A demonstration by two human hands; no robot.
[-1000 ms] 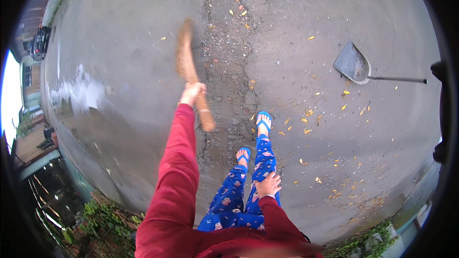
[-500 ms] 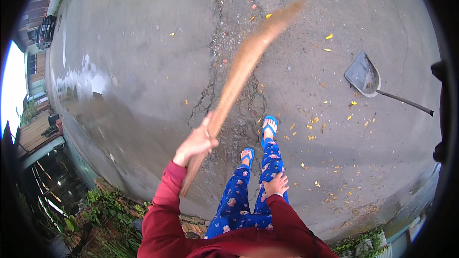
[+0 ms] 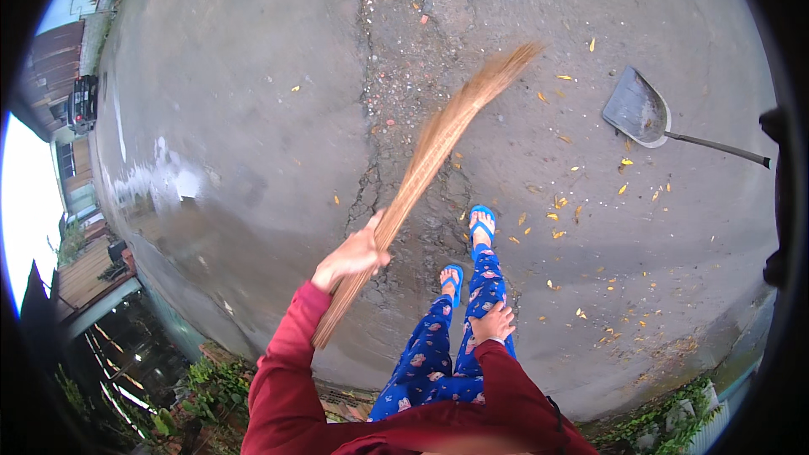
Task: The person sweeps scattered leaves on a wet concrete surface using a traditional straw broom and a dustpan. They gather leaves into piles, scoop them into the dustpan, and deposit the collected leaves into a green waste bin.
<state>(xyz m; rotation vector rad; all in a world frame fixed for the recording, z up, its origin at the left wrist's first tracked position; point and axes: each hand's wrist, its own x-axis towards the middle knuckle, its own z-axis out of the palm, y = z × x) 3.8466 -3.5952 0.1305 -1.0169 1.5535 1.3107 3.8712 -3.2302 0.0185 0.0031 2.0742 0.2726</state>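
A long stick broom (image 3: pixel 425 164) of thin brown bristles slants up and right in front of me. My left hand (image 3: pixel 354 254) is closed around its lower, bound part. The broom's splayed tip fans out over the pavement near a few yellow leaves (image 3: pixel 565 77). On my knee, over blue patterned trousers (image 3: pixel 487 291), rests my right hand (image 3: pixel 493 323), holding nothing, its fingers apart. Over to the right lies a grey dustpan (image 3: pixel 642 109) with a long dark handle, well away from both hands.
Cracked, gravelly concrete (image 3: pixel 400 76) runs up the middle of the ground. Fallen leaves (image 3: pixel 559 202) are scattered to the right of my blue flip-flops (image 3: pixel 482 221). A wet patch (image 3: pixel 164 177) shines at left, with a dark vehicle (image 3: pixel 83 104) farther off. Plants (image 3: pixel 211 392) border the lower left.
The broom, blurred earlier, is now sharp, and its tip sits slightly lower in the picture. The whole view has turned a little. My right hand stays on my knee.
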